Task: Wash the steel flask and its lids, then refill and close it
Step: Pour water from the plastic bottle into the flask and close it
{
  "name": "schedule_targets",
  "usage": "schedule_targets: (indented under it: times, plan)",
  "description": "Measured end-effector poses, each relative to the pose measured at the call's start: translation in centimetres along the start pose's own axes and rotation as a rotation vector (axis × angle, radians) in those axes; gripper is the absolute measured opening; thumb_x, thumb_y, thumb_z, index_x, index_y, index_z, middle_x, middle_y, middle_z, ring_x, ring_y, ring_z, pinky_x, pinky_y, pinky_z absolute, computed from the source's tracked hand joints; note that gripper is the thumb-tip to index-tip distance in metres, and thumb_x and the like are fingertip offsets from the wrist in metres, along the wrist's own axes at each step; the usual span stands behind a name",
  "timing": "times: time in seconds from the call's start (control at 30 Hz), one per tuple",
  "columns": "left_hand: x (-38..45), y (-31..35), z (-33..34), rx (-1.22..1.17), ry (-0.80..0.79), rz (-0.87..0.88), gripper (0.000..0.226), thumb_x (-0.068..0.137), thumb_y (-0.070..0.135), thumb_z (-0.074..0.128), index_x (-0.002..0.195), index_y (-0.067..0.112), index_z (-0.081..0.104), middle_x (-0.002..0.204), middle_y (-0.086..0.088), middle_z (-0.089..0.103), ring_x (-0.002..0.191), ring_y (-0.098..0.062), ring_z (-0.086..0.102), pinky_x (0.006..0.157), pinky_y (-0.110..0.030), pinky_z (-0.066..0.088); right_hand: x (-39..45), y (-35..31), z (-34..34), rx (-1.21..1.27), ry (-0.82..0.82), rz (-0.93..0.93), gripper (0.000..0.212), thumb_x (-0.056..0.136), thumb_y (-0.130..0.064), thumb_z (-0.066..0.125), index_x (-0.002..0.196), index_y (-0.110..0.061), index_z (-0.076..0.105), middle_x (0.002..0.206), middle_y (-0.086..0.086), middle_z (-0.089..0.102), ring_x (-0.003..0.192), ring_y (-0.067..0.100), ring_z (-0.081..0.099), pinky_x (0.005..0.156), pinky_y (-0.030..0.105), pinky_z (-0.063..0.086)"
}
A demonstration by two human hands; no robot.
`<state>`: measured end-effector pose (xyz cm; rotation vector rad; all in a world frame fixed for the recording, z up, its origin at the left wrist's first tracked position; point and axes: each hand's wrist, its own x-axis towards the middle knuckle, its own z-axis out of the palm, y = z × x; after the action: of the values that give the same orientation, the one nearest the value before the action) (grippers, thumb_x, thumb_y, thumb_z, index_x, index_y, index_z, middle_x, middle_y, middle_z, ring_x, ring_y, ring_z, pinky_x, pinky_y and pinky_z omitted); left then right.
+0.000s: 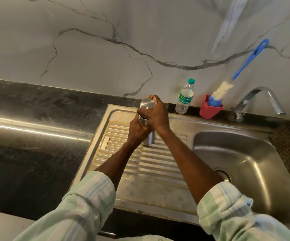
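The steel flask (148, 139) stands upright on the ribbed drainboard (140, 162) of the sink unit. My left hand (138, 130) grips the flask's body around its middle. My right hand (155, 112) is curled over the flask's steel cap (146, 103) at the top. Most of the flask's upper body is hidden by my two hands; only the cap's dome and the base show.
A small plastic water bottle (184, 97) with a green cap stands at the back wall. Beside it a red holder (209, 110) carries a blue-handled bottle brush (241, 68). The tap (260, 100) overhangs the sink basin (241, 162). Dark stone counter (36, 136) lies left.
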<state>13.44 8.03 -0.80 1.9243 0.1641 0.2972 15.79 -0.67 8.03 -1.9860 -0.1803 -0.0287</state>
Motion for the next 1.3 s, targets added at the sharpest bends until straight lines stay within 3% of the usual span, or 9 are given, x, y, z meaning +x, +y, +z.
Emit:
schedule_targets:
  times: [0.17,0.3,0.43,0.53,0.7,0.8,1.1,1.2,1.3]
  plan:
    - [-0.6,0.0,-0.1,0.067,0.039,0.066,0.035,0.095,0.021,0.068,0.125,0.006,0.057,0.104,0.003,0.066,0.089,0.003,0.062,0.073,-0.006,0.051,-2.1,-0.5,2.9,0.055,0.218,0.025,0.067,0.078,-0.029,0.081,0.131,-0.015,0.044,0.125,0.005,0.059,0.105,0.015,0.056,0.078,0.02,0.046]
    - [0.6,-0.5,-0.6,0.01,-0.061,-0.018,0.065,0.072,0.044,0.081,0.126,0.015,0.059,0.11,0.002,0.071,0.096,-0.009,0.069,0.082,-0.031,0.059,1.4,0.0,-2.2,0.17,-0.359,0.04,0.075,0.072,-0.013,0.085,0.135,-0.016,0.044,0.126,0.005,0.054,0.111,0.023,0.054,0.085,0.03,0.053]
    - [1.2,-0.5,-1.3,0.007,-0.13,-0.036,0.071,0.067,0.033,0.089,0.128,0.018,0.055,0.113,0.001,0.068,0.1,-0.011,0.065,0.084,-0.028,0.056,4.6,0.7,-4.7,0.293,-0.754,0.121,0.076,0.067,-0.001,0.078,0.136,-0.014,0.048,0.127,0.013,0.055,0.116,0.03,0.055,0.097,0.04,0.052]
    - [1.4,-0.4,-1.3,0.024,-0.127,-0.044,0.071,0.065,0.037,0.088,0.125,0.018,0.057,0.108,0.003,0.069,0.096,-0.01,0.066,0.08,-0.026,0.056,4.1,0.8,-4.1,0.214,-0.654,0.122,0.065,0.067,-0.014,0.081,0.127,-0.01,0.056,0.118,0.013,0.064,0.112,0.031,0.059,0.095,0.04,0.052]
    - [0.4,0.0,-0.3,0.061,-0.059,0.061,0.052,0.082,0.039,0.073,0.122,0.007,0.062,0.102,0.004,0.07,0.087,-0.006,0.068,0.071,-0.008,0.049,-2.0,1.0,0.5,0.178,0.091,0.128,0.067,0.074,-0.03,0.084,0.13,-0.017,0.051,0.122,0.002,0.062,0.109,0.018,0.058,0.091,0.031,0.051]
    - [-0.3,0.3,-0.3,0.093,-0.055,0.165,0.027,0.095,0.017,0.065,0.115,-0.001,0.063,0.096,-0.003,0.066,0.08,-0.003,0.063,0.067,-0.003,0.045,-3.9,0.9,2.8,0.241,0.293,0.113,0.074,0.076,-0.034,0.082,0.137,-0.016,0.044,0.132,0.004,0.059,0.117,0.018,0.056,0.1,0.031,0.049]
    - [1.3,0.0,-1.9,0.02,-0.214,-0.022,0.071,0.059,0.039,0.084,0.123,0.022,0.058,0.11,0.003,0.069,0.098,-0.011,0.067,0.082,-0.03,0.056,3.7,1.8,-5.5,0.395,-0.754,0.14,0.083,0.069,0.002,0.075,0.143,-0.014,0.041,0.133,0.014,0.053,0.123,0.03,0.052,0.102,0.037,0.049]
    - [1.7,-0.1,-2.0,0.009,-0.258,-0.006,0.073,0.062,0.036,0.086,0.127,0.022,0.056,0.115,0.001,0.067,0.104,-0.014,0.065,0.088,-0.032,0.055,3.8,1.9,-5.3,0.289,-0.759,0.127,0.071,0.071,0.002,0.073,0.136,-0.008,0.049,0.129,0.017,0.058,0.122,0.032,0.052,0.102,0.04,0.048]
    - [1.4,-0.1,-1.9,0.024,-0.229,-0.004,0.069,0.065,0.031,0.085,0.127,0.016,0.058,0.113,-0.001,0.069,0.101,-0.015,0.066,0.086,-0.031,0.055,1.5,2.2,-3.4,0.238,-0.455,0.122,0.062,0.07,-0.007,0.083,0.126,-0.015,0.057,0.115,0.006,0.067,0.109,0.027,0.061,0.092,0.038,0.053]
